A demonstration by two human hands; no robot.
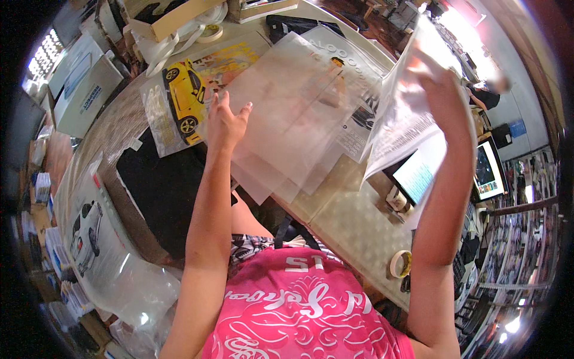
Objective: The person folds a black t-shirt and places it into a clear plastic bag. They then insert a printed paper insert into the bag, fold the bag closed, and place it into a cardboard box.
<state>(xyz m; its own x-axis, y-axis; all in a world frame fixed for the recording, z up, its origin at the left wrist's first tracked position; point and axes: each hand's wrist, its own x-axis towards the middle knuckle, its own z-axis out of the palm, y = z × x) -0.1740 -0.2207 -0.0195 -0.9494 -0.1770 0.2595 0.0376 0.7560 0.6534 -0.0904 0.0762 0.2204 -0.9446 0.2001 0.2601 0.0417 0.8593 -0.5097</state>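
Note:
My right hand (pixel 441 96) is raised at the upper right, gripping a whitish plastic film sheet (pixel 399 119) that hangs creased from it over the table. The fingers of my left hand (pixel 228 120) are spread and hold nothing. It is at the left edge of several overlapping translucent sheets (pixel 273 112); whether it touches them I cannot tell. Beyond its fingertips lies a printed film with a yellow car (pixel 186 101). Under the sheets' right side, a printed figure (pixel 334 83) and lettering show through.
A black fabric panel (pixel 163 193) and a clear film with a grey car print (pixel 85 235) lie to the left. Tape rolls (pixel 400 264) rest on the table (pixel 350 224). Monitors (pixel 489 168) stand at the right, with another person (pixel 485 95) beyond. A printed box (pixel 87 89) is at far left.

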